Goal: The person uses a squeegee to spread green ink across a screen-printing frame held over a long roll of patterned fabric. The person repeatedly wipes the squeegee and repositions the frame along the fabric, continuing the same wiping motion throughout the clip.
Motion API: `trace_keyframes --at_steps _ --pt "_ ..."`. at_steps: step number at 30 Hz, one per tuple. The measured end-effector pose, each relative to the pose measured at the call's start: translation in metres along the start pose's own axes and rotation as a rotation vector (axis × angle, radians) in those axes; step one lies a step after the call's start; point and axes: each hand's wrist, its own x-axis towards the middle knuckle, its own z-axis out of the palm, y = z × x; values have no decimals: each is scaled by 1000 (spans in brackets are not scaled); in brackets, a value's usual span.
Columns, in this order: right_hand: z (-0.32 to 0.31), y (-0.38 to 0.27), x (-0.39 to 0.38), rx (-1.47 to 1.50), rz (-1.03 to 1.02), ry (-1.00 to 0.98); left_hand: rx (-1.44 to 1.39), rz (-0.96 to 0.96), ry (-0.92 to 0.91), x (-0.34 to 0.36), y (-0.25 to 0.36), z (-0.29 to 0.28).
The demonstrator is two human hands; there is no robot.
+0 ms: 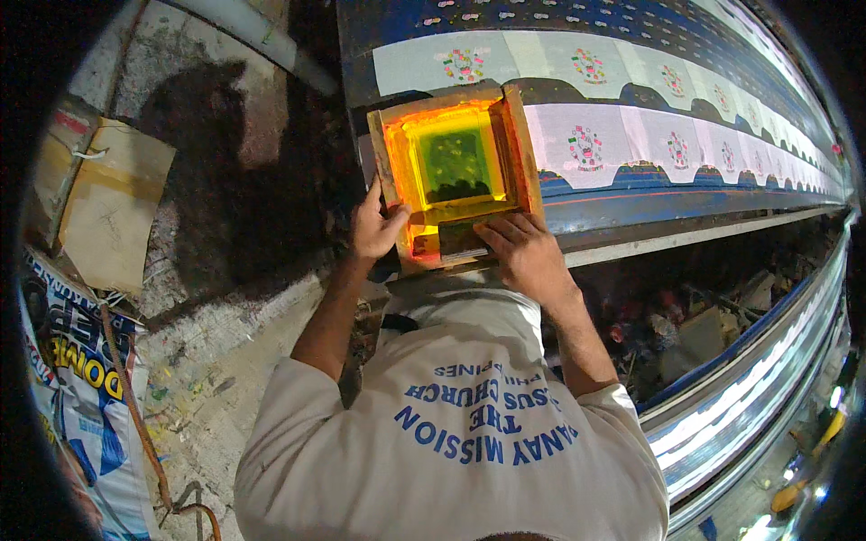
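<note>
Stained floor spreads over the left of the picture, with a printed sack at the lower left and a tan panel above it. Across the upper right runs a long blue bench, carrying a row of white fabric pieces and a row of pinkish fabric pieces, each bearing a small round print. At upper centre, by the bench's left end, is a wooden-framed screen, yellow and green inside, near-square, its slightly longer axis running up the picture. It lies above and between both hands. The left grip pinches its left rail, thumb in front. The right grip is nearer the dark block inside the lower edge, fingers bent over its right end; shadow makes it hard to tell whether they clasp it or merely press.
</note>
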Motion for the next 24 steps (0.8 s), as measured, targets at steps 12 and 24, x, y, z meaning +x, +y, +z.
trace_keyframes --at_steps 12,24 --pt "27 -1 5 -109 30 64 182 24 54 2 18 6" --pt "-5 48 141 -108 147 15 538 -139 3 -5 63 -6"
